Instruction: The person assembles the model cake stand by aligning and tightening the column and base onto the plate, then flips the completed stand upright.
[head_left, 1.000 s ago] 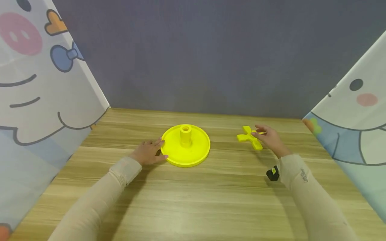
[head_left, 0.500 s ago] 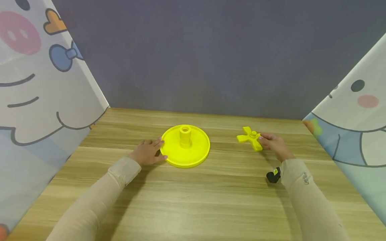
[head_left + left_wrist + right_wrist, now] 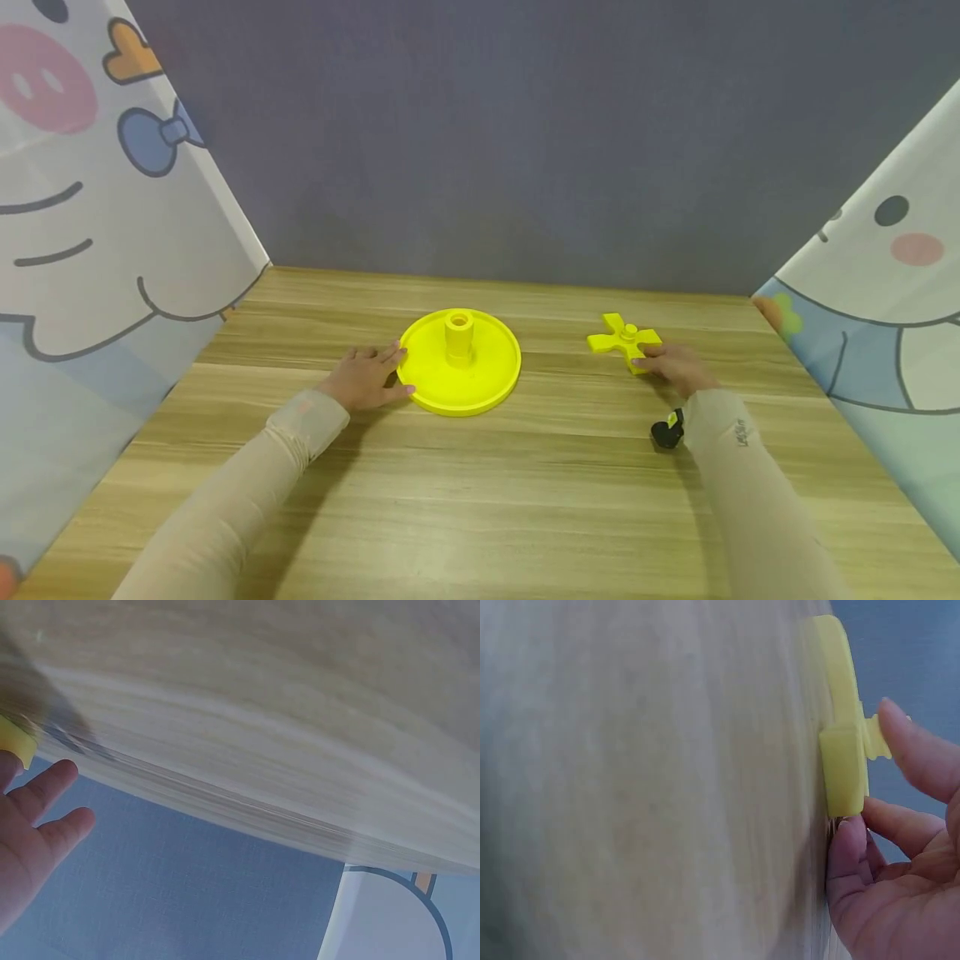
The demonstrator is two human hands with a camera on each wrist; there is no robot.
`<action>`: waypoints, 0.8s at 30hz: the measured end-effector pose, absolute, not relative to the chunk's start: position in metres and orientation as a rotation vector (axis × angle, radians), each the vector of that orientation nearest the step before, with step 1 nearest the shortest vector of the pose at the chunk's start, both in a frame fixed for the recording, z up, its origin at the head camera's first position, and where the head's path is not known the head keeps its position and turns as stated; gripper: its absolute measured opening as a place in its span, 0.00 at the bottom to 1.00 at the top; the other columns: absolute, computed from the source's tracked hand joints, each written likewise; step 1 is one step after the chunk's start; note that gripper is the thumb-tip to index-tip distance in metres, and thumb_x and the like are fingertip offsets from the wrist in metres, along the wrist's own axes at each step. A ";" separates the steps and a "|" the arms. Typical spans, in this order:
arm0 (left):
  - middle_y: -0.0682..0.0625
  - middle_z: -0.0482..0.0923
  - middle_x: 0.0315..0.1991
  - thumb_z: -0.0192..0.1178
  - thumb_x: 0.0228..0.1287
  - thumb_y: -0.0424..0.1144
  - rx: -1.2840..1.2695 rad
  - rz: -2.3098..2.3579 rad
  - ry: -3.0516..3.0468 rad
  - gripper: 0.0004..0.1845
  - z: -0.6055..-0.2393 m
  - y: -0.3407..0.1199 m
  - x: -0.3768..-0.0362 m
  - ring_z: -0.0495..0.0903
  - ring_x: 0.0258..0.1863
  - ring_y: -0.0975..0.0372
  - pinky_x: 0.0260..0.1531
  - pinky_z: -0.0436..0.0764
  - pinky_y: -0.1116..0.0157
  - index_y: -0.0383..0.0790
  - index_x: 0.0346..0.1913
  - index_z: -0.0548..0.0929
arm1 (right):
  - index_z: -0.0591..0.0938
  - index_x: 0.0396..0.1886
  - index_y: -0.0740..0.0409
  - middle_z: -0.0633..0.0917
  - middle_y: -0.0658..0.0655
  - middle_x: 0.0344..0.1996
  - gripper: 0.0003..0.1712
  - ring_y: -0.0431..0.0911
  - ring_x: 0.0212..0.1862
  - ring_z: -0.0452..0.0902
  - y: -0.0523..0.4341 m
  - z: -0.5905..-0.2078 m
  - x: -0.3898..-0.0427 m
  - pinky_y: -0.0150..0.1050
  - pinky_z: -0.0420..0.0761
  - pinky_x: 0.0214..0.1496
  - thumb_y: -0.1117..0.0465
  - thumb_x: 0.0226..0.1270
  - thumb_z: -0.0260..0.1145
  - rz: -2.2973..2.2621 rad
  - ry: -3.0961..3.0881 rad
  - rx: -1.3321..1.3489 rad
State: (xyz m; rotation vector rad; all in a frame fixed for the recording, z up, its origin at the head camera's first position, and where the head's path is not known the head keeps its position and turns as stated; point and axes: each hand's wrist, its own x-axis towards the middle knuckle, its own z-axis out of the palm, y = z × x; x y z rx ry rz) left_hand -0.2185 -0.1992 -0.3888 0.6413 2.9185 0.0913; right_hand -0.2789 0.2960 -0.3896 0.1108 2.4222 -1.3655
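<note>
Yellow plastic cross (image 3: 621, 338): right hand (image 3: 675, 367) shifted to four o'clock, grasp unclear.
Yellow plastic disc (image 3: 491, 375) touched, nine o'clock, by outstretched left hand (image 3: 358, 381).

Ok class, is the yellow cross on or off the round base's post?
Off: the yellow cross is at the right hand, apart from the post, whose hollow top is uncovered.
</note>
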 end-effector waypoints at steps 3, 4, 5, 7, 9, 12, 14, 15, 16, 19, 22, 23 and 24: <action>0.36 0.56 0.71 0.48 0.69 0.61 0.638 0.093 2.918 0.41 -0.388 -0.199 -0.218 0.63 0.63 0.34 0.61 0.56 0.35 0.31 0.71 0.60 | 0.53 0.70 0.74 0.51 0.73 0.71 0.41 0.67 0.72 0.40 0.295 -0.389 -0.281 0.57 0.48 0.71 0.59 0.68 0.62 -1.215 2.493 0.063; 0.36 0.56 0.71 0.47 0.69 0.61 0.635 0.092 2.916 0.41 -0.388 -0.198 -0.218 0.63 0.63 0.34 0.61 0.56 0.35 0.31 0.71 0.60 | 0.53 0.70 0.75 0.51 0.74 0.70 0.42 0.68 0.72 0.40 0.294 -0.390 -0.281 0.58 0.48 0.71 0.58 0.68 0.63 -1.176 2.511 0.043; 0.36 0.56 0.71 0.47 0.69 0.61 0.633 0.093 2.915 0.41 -0.387 -0.198 -0.218 0.63 0.63 0.34 0.61 0.56 0.35 0.31 0.71 0.60 | 0.52 0.70 0.74 0.51 0.75 0.70 0.43 0.68 0.71 0.40 0.294 -0.389 -0.282 0.59 0.47 0.71 0.57 0.68 0.63 -1.128 2.528 0.019; 0.36 0.55 0.72 0.47 0.69 0.61 0.623 0.092 2.911 0.41 -0.388 -0.198 -0.218 0.63 0.63 0.35 0.62 0.55 0.35 0.32 0.72 0.59 | 0.50 0.70 0.75 0.51 0.76 0.69 0.45 0.69 0.71 0.41 0.294 -0.390 -0.283 0.60 0.48 0.70 0.56 0.68 0.63 -1.058 2.558 -0.024; 0.37 0.54 0.72 0.47 0.70 0.61 0.612 0.093 2.905 0.41 -0.388 -0.198 -0.218 0.63 0.63 0.35 0.62 0.55 0.35 0.32 0.72 0.59 | 0.51 0.70 0.75 0.52 0.77 0.69 0.45 0.69 0.70 0.44 0.293 -0.391 -0.284 0.60 0.51 0.69 0.56 0.67 0.64 -1.029 2.578 -0.043; 0.36 0.54 0.72 0.47 0.70 0.61 0.613 0.086 2.900 0.41 -0.388 -0.198 -0.218 0.63 0.63 0.35 0.62 0.55 0.35 0.32 0.72 0.59 | 0.53 0.69 0.77 0.56 0.78 0.67 0.44 0.69 0.69 0.50 0.293 -0.391 -0.286 0.60 0.55 0.68 0.59 0.66 0.65 -1.018 2.600 -0.084; 0.36 0.55 0.72 0.47 0.69 0.61 0.612 0.090 2.896 0.41 -0.387 -0.197 -0.218 0.63 0.63 0.35 0.61 0.56 0.35 0.32 0.72 0.59 | 0.55 0.68 0.78 0.58 0.78 0.66 0.42 0.69 0.67 0.53 0.293 -0.392 -0.287 0.60 0.58 0.67 0.60 0.65 0.65 -1.003 2.612 -0.122; 0.36 0.54 0.72 0.47 0.69 0.62 0.610 0.090 2.894 0.41 -0.387 -0.197 -0.218 0.63 0.63 0.35 0.61 0.56 0.35 0.32 0.72 0.59 | 0.56 0.68 0.79 0.59 0.79 0.66 0.41 0.69 0.66 0.55 0.293 -0.391 -0.288 0.60 0.59 0.66 0.61 0.65 0.65 -0.987 2.618 -0.149; 0.36 0.55 0.72 0.47 0.70 0.61 0.611 0.088 2.893 0.41 -0.387 -0.197 -0.219 0.63 0.63 0.35 0.61 0.56 0.35 0.32 0.72 0.59 | 0.57 0.67 0.79 0.60 0.79 0.65 0.41 0.69 0.66 0.56 0.292 -0.391 -0.288 0.61 0.59 0.66 0.61 0.65 0.65 -0.964 2.625 -0.175; 0.37 0.54 0.72 0.47 0.69 0.62 0.599 0.088 2.885 0.41 -0.386 -0.198 -0.219 0.62 0.64 0.35 0.62 0.55 0.35 0.33 0.72 0.59 | 0.59 0.67 0.79 0.61 0.78 0.65 0.40 0.69 0.66 0.56 0.290 -0.388 -0.289 0.61 0.60 0.65 0.61 0.64 0.65 -0.911 2.634 -0.233; 0.37 0.53 0.73 0.46 0.70 0.62 0.591 0.083 2.877 0.41 -0.387 -0.198 -0.220 0.62 0.64 0.35 0.62 0.54 0.36 0.33 0.73 0.58 | 0.61 0.66 0.79 0.63 0.79 0.64 0.39 0.70 0.64 0.60 0.285 -0.385 -0.290 0.60 0.63 0.64 0.61 0.63 0.65 -0.865 2.635 -0.293; 0.37 0.53 0.73 0.46 0.70 0.62 0.589 0.083 2.875 0.41 -0.387 -0.199 -0.220 0.62 0.64 0.35 0.62 0.54 0.36 0.33 0.73 0.57 | 0.62 0.66 0.78 0.65 0.79 0.63 0.38 0.70 0.63 0.61 0.283 -0.384 -0.290 0.60 0.65 0.63 0.62 0.62 0.65 -0.854 2.631 -0.308; 0.37 0.53 0.73 0.46 0.70 0.62 0.590 0.082 2.875 0.41 -0.387 -0.199 -0.220 0.62 0.64 0.35 0.62 0.54 0.36 0.33 0.73 0.57 | 0.62 0.66 0.78 0.66 0.79 0.62 0.38 0.70 0.62 0.63 0.281 -0.384 -0.291 0.60 0.66 0.62 0.63 0.62 0.65 -0.844 2.626 -0.321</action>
